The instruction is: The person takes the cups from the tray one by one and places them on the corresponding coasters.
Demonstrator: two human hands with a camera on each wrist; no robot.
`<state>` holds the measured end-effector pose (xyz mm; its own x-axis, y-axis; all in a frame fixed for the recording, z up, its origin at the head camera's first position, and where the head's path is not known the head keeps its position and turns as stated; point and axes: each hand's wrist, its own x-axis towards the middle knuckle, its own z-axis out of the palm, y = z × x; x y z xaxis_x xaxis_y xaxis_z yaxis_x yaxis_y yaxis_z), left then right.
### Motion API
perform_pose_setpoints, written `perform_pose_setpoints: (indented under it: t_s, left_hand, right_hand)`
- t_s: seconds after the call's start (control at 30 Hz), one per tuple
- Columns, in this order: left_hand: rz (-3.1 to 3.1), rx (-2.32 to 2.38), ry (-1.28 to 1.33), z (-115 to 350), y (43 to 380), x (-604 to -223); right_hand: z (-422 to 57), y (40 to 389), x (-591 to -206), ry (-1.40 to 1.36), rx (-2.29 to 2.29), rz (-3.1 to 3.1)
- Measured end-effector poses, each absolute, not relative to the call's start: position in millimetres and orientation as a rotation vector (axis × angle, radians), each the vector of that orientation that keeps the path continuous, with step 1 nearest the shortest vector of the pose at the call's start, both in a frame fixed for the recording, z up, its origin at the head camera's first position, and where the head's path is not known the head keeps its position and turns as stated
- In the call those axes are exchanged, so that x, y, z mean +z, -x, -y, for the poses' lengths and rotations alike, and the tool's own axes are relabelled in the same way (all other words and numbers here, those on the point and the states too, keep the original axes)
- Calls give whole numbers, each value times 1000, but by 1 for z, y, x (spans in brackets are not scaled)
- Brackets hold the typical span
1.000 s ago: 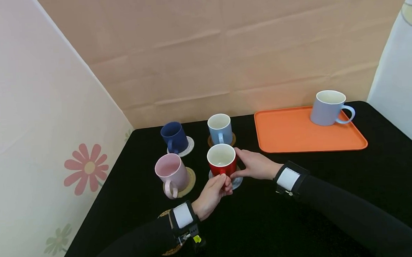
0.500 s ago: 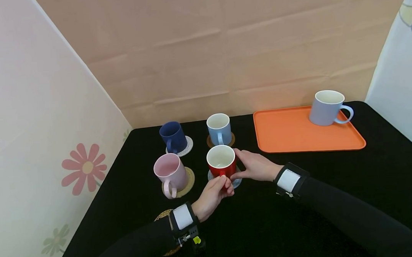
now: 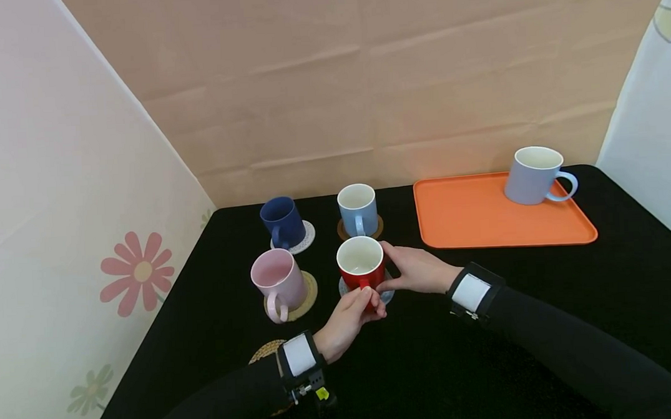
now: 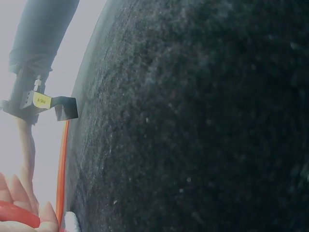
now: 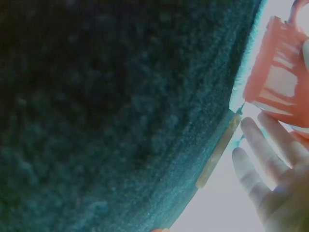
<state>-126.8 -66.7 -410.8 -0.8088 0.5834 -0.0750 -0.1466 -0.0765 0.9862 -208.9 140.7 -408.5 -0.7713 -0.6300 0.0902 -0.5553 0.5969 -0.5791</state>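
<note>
A red mug (image 3: 361, 272) with a white inside stands on a pale grey coaster (image 3: 388, 293) in the head view, its handle towards me. My left hand (image 3: 348, 321) pinches that handle. My right hand (image 3: 419, 269) holds the mug's right side between thumb and fingers. In the right wrist view the red mug (image 5: 282, 72) sits above its other fingers (image 5: 263, 145), which are spread. Only part of the handle (image 4: 17, 214) shows between the left fingers in the left wrist view. Behind the red mug is a light blue mug (image 3: 358, 211) on a brown coaster.
To the left, a pink mug (image 3: 279, 285) stands on a tan coaster and a navy mug (image 3: 282, 223) on a white one. A woven coaster (image 3: 265, 350) lies partly under my left forearm. An orange tray (image 3: 470, 213) bears a lavender mug (image 3: 531, 179) at back right.
My left fingers have shifted slightly right and down along the handle. The red mug and my right hand stay almost where they were.
</note>
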Motion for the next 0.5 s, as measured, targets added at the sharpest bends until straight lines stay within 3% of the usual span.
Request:
perform_pose_setpoints:
  t_s: [0.5]
  left_hand:
    - [-1716,1902,-503,70,131,-414]
  right_hand:
    - [-141,204,-409,977,-904,-2724]
